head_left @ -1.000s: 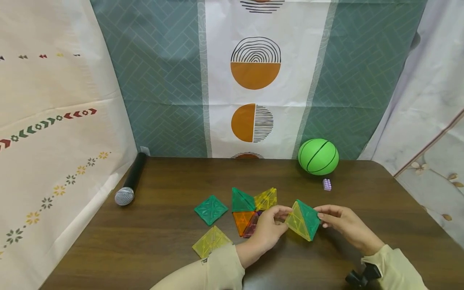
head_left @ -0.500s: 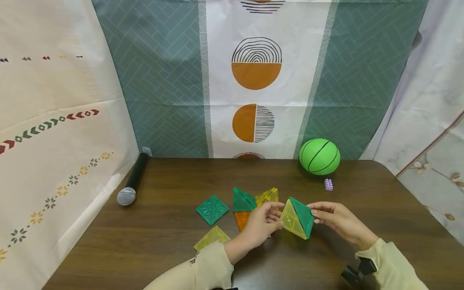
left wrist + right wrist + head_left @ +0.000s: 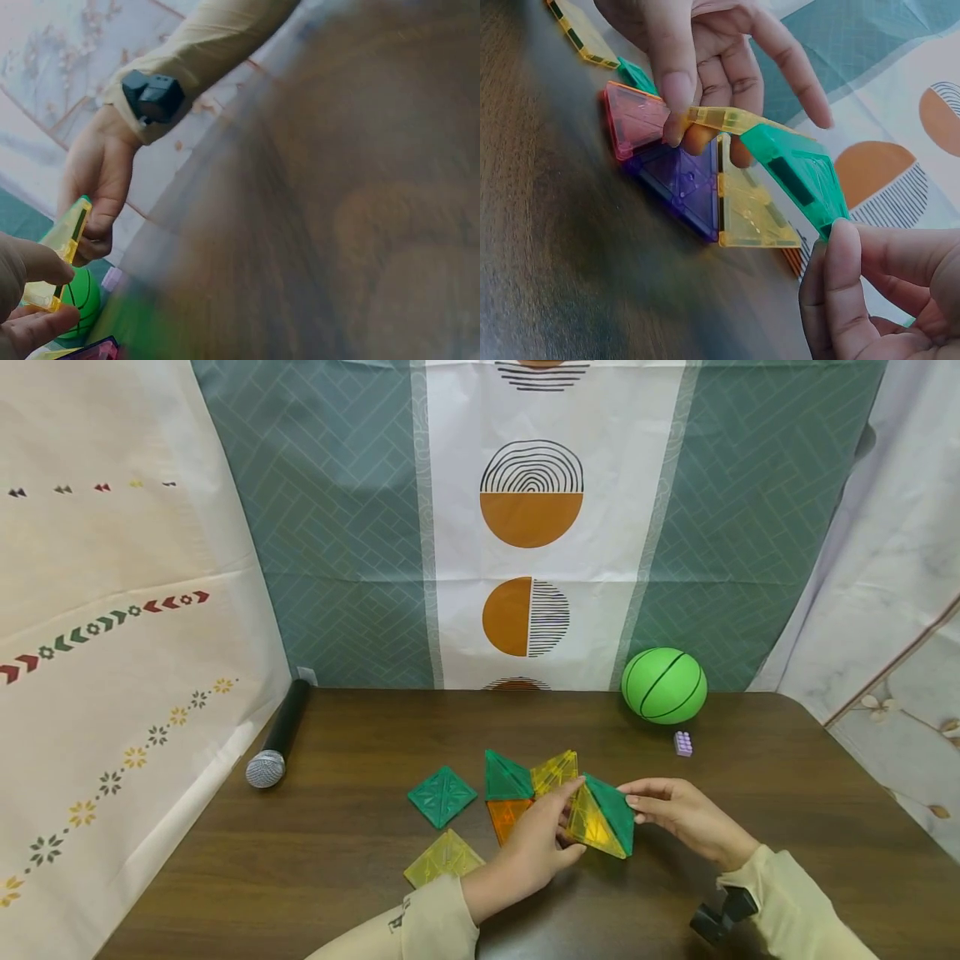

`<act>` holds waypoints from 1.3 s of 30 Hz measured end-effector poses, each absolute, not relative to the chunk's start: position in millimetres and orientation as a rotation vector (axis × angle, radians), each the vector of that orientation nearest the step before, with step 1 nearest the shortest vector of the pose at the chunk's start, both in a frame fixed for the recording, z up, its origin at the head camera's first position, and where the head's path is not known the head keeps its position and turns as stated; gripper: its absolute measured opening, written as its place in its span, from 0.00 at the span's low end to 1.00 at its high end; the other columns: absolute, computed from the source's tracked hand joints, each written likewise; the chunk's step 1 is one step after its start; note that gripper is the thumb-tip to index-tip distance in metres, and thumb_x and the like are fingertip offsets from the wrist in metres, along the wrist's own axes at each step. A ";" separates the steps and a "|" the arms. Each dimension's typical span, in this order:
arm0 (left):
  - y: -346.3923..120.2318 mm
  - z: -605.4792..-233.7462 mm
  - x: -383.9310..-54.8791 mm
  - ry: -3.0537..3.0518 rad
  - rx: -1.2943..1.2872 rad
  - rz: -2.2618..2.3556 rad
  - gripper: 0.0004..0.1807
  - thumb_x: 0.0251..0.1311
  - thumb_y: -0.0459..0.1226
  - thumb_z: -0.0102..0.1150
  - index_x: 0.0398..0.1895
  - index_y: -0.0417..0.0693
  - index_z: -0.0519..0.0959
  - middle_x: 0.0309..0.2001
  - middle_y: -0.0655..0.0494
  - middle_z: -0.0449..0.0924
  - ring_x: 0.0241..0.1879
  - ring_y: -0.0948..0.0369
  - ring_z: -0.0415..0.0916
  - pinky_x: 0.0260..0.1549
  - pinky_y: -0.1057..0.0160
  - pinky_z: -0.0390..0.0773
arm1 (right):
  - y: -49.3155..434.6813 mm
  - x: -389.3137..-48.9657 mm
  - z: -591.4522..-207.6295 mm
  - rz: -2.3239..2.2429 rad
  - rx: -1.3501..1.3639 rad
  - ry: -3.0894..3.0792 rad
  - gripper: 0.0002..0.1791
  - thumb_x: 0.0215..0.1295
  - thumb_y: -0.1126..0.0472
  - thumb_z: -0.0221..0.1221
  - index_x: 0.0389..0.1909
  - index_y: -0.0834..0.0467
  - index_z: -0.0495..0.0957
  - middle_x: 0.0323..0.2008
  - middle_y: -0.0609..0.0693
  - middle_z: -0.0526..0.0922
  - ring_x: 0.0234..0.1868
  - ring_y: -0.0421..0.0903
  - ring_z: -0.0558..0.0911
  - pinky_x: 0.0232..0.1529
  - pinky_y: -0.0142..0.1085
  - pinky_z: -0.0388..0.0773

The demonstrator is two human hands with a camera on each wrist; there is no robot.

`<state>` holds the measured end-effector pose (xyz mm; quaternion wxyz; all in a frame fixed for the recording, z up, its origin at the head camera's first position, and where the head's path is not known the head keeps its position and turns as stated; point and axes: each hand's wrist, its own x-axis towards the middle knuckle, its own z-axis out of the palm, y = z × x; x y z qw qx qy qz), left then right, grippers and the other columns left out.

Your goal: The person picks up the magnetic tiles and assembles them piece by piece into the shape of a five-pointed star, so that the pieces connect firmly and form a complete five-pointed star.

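Note:
Between my hands, above the table, two triangular magnetic tiles meet along an edge at an angle. My left hand (image 3: pixel 528 852) pinches the yellow triangular magnetic tile (image 3: pixel 591 827) between thumb and fingers. The green triangular magnetic tile (image 3: pixel 613 807) is pinched at its outer corner by my right hand (image 3: pixel 686 818). Under and behind my left hand lies a flat fan of tiles: a green tile (image 3: pixel 506 778), a yellow tile (image 3: pixel 553 772) and an orange tile (image 3: pixel 507 817). The right wrist view also shows a purple tile (image 3: pixel 684 191) and a pinkish-red tile (image 3: pixel 636 120) there.
Left of the fan lie a green diamond-shaped piece (image 3: pixel 442 797) and a yellow one (image 3: pixel 444 857). A microphone (image 3: pixel 279 735) rests at the table's left edge. At the back right are a green ball (image 3: pixel 663 685) and a small purple brick (image 3: pixel 682 743).
Both hands have carried the joined yellow and green tiles leftward, closer to the fan. My left hand now covers more of the fan, and its fingers reach further along the yellow tile.

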<state>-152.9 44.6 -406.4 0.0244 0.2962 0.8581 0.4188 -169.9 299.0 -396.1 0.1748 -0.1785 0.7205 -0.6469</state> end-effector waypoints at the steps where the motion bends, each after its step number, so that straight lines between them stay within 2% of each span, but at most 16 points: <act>1: 44.4 -407.2 -152.2 2.710 0.950 1.240 0.44 0.54 0.32 0.68 0.73 0.54 0.58 0.52 0.50 0.75 0.35 0.69 0.72 0.32 0.77 0.74 | 297.7 -170.9 -396.2 -1.829 -0.511 2.034 0.13 0.72 0.66 0.49 0.52 0.60 0.78 0.43 0.38 0.84 0.40 0.33 0.81 0.44 0.28 0.80; 5: 42.5 -411.6 -148.1 2.904 1.073 1.055 0.41 0.55 0.35 0.68 0.72 0.51 0.60 0.52 0.47 0.73 0.26 0.73 0.65 0.27 0.80 0.70 | 292.5 -174.6 -397.1 -1.819 -0.525 1.996 0.13 0.72 0.66 0.50 0.50 0.58 0.79 0.43 0.39 0.84 0.40 0.33 0.81 0.43 0.28 0.80; 7: 41.3 -413.5 -145.9 2.949 1.111 1.005 0.40 0.55 0.36 0.68 0.71 0.49 0.60 0.51 0.47 0.73 0.24 0.74 0.65 0.26 0.82 0.70 | 290.9 -175.9 -397.5 -1.813 -0.528 1.985 0.13 0.71 0.67 0.50 0.49 0.55 0.80 0.42 0.39 0.84 0.39 0.33 0.81 0.42 0.27 0.80; 10: 39.1 -414.8 -142.7 3.005 1.162 0.930 0.40 0.56 0.38 0.68 0.71 0.46 0.61 0.49 0.49 0.73 0.24 0.74 0.65 0.26 0.83 0.70 | 289.4 -177.5 -398.2 -1.800 -0.528 1.977 0.13 0.71 0.66 0.50 0.48 0.53 0.80 0.41 0.39 0.84 0.38 0.33 0.81 0.41 0.27 0.80; 16: 36.1 -416.2 -137.9 3.124 1.216 0.803 0.41 0.55 0.43 0.69 0.70 0.41 0.62 0.47 0.50 0.74 0.27 0.71 0.68 0.28 0.81 0.72 | 285.2 -181.9 -399.8 -1.760 -0.541 1.970 0.12 0.71 0.66 0.51 0.49 0.56 0.81 0.41 0.39 0.85 0.36 0.33 0.80 0.39 0.26 0.80; 20: 35.2 -417.6 -135.7 3.190 1.233 0.741 0.41 0.53 0.45 0.70 0.68 0.39 0.64 0.46 0.51 0.75 0.33 0.66 0.75 0.34 0.77 0.77 | 281.9 -184.5 -399.4 -1.728 -0.543 1.978 0.13 0.70 0.66 0.52 0.51 0.64 0.80 0.40 0.39 0.85 0.34 0.32 0.80 0.38 0.26 0.79; 23: 34.7 -419.5 -135.0 3.264 1.253 0.673 0.40 0.52 0.47 0.71 0.65 0.39 0.66 0.44 0.52 0.75 0.38 0.64 0.76 0.38 0.75 0.79 | 277.9 -185.8 -396.9 -1.686 -0.512 2.005 0.17 0.70 0.64 0.54 0.52 0.72 0.77 0.39 0.40 0.84 0.33 0.33 0.78 0.36 0.26 0.79; 29: 36.2 -421.8 -135.4 3.375 1.221 0.575 0.38 0.48 0.50 0.72 0.59 0.40 0.71 0.40 0.55 0.76 0.35 0.66 0.74 0.35 0.75 0.78 | 269.0 -189.5 -393.4 -1.585 -0.465 2.076 0.21 0.69 0.62 0.55 0.52 0.76 0.74 0.39 0.42 0.84 0.30 0.35 0.77 0.34 0.28 0.77; 39: 40.0 -422.7 -134.4 3.397 1.048 0.464 0.36 0.48 0.53 0.72 0.54 0.39 0.72 0.38 0.52 0.76 0.31 0.64 0.77 0.29 0.74 0.79 | 259.6 -202.7 -394.0 -1.472 -0.446 2.211 0.16 0.66 0.64 0.58 0.46 0.73 0.77 0.37 0.50 0.82 0.33 0.39 0.78 0.36 0.31 0.79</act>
